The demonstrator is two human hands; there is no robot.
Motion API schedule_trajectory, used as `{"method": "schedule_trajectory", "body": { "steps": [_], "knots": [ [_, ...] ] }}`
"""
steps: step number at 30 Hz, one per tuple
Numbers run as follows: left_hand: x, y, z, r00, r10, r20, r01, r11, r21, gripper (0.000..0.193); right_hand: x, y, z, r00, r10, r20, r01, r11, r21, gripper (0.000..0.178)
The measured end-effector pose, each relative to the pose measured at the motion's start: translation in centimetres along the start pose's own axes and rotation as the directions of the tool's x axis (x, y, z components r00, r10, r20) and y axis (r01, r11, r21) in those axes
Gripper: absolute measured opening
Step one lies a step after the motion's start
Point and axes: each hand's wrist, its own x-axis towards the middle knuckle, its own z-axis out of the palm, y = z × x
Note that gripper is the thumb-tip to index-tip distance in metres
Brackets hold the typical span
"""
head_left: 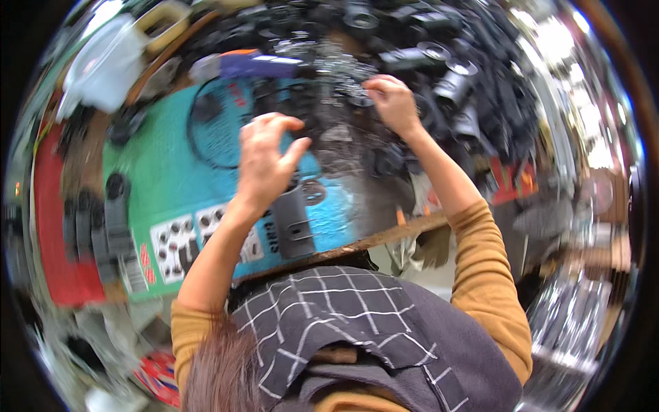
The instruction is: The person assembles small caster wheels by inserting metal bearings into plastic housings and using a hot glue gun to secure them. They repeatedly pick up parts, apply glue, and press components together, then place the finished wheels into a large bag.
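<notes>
My left hand [264, 161] hovers over the blue end of a printed sheet [161, 206], thumb and fingers apart and holding nothing. A dark grey flat part [294, 223] with metal wire pieces on it lies just below that hand, near the table's front edge. Farther off, my right hand [395, 106] reaches to a pile of small shiny metal pieces [343, 69], its fingertips pinched together. Blur hides what those fingertips hold, if anything. A thin black loop [190, 134] rests on the sheet left of my left hand.
A purple-blue object with orange [257, 65] lies behind the sheet. Black and grey cylindrical parts [453, 86] heap up at the far right. At the far left stands a whitish translucent container [103, 65]. Several dark grey parts [96, 223] sit in a row on the left.
</notes>
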Motion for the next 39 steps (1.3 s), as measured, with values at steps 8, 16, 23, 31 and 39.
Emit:
{"method": "schedule_trajectory", "body": {
  "steps": [8, 16, 23, 31, 39],
  "knots": [
    [2.1, -0.4, -0.5, 0.993, -0.074, 0.088, 0.078, 0.996, -0.042, 0.022, -21.8, 7.5, -14.9, 0.586, 0.422, -0.692, -0.810, 0.285, -0.512, 0.045],
    [1.9, 1.0, 0.2, 0.995, -0.015, 0.102, 0.031, 0.987, -0.157, 0.016, -21.1, 14.4, -18.7, 0.790, 0.383, -0.478, -0.613, 0.517, -0.598, 0.020],
    [-0.4, 0.0, -3.4, 0.997, -0.079, -0.013, 0.077, 0.993, -0.087, 0.013, -18.3, 18.8, -24.5, 0.577, 0.326, -0.749, -0.591, 0.800, -0.107, 0.035],
    [-2.1, -0.8, -4.6, 0.980, -0.196, -0.013, 0.196, 0.980, -0.014, 0.012, -28.3, 20.4, -22.1, 0.569, 0.494, -0.658, -0.813, 0.460, -0.357, 0.084],
    [-2.4, 1.2, -4.3, 0.985, -0.169, -0.043, 0.169, 0.986, 0.000, 0.012, -22.2, 28.8, -31.2, 0.004, 0.781, -0.624, -0.983, 0.119, 0.142, 0.075]
  ]
}}
